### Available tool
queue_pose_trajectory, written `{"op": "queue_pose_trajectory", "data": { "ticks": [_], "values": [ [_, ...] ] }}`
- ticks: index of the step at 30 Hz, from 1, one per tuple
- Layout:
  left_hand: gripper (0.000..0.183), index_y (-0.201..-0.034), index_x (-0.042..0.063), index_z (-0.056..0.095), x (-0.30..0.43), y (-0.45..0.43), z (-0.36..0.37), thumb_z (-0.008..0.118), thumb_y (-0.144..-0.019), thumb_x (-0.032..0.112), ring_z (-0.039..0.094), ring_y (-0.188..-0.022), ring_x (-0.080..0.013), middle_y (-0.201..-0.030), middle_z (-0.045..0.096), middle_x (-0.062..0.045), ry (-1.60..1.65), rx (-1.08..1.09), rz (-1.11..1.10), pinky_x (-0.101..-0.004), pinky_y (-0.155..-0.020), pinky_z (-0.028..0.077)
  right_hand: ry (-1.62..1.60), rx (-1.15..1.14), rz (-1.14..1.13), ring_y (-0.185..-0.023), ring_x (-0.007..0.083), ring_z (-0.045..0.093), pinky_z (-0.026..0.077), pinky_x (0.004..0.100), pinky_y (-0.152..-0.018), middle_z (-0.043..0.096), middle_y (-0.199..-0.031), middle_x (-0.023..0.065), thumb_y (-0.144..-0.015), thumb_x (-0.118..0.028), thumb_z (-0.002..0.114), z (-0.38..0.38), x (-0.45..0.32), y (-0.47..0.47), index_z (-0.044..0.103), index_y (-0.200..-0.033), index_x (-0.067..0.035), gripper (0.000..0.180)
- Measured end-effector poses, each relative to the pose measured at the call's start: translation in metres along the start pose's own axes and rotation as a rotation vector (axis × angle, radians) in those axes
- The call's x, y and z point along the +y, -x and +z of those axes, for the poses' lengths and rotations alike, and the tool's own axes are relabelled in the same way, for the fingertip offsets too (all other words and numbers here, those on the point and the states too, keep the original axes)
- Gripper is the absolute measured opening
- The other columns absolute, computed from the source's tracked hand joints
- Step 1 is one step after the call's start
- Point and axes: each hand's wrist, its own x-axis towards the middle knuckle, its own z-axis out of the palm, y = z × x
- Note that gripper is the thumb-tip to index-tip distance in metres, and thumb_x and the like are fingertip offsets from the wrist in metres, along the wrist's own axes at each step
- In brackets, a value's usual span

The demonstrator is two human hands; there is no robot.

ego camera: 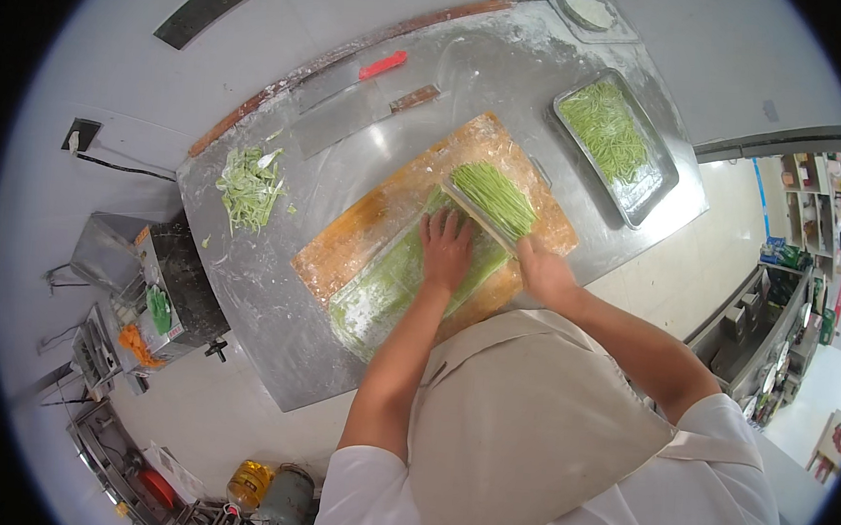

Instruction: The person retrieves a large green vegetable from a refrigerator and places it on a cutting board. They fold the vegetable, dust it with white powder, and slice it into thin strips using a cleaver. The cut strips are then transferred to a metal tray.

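Observation:
My left hand lies with spread fingers on a folded, flour-dusted sheet of green dough on a wooden cutting board. In my right hand is the handle of a knife; its blade stands across the dough, just right of my left fingertips. Thin green noodle strands lie on the board along the blade's far side. The blade's cutting edge is hidden.
On the floury steel table lie a wide-bladed cleaver, a red object and green dough scraps. A metal tray holds green noodles at the right; a bowl of white powder stands at the far corner.

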Motion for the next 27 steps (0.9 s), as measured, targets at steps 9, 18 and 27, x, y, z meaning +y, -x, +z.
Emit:
{"op": "queue_pose_trajectory", "data": {
  "ticks": [9, 18, 27],
  "values": [
    [0.036, -0.119, 0.011, 0.070, -0.004, 0.003, 0.005, 0.070, -0.083, 0.014, 0.045, -0.136, -0.0373, -0.134, 0.058, -0.013, 0.000, -0.083, -0.019, -0.0637, -0.119, 0.026, 0.011, -0.167, 0.042, -0.089, 0.0497, 0.066, 0.053, 0.0585, -0.074, 0.061, -0.105, 0.0305, -0.088, 0.000, 0.053, -0.002, -0.010, -0.004, 0.041, -0.112, 0.001, 0.027],
    [0.034, -0.115, 0.011, 0.070, -0.002, 0.000, 0.005, 0.070, -0.082, 0.013, 0.046, -0.135, -0.0373, -0.133, 0.058, -0.013, 0.016, -0.068, -0.023, -0.0642, -0.118, 0.027, -0.040, -0.090, 0.049, -0.084, 0.0510, 0.065, 0.051, 0.0597, -0.070, 0.060, -0.104, 0.0288, -0.087, 0.002, 0.052, 0.025, -0.020, -0.036, 0.041, -0.110, -0.001, 0.026],
    [0.033, -0.113, 0.010, 0.071, 0.000, 0.001, 0.004, 0.071, -0.080, 0.013, 0.047, -0.134, -0.0368, -0.132, 0.059, -0.015, -0.035, -0.011, 0.004, -0.0629, -0.116, 0.029, 0.009, -0.072, 0.016, -0.089, 0.0476, 0.067, 0.054, 0.0573, -0.074, 0.059, -0.108, 0.0278, -0.087, 0.000, 0.055, 0.021, -0.005, -0.008, 0.042, -0.113, 0.000, 0.029]
  ]
}}
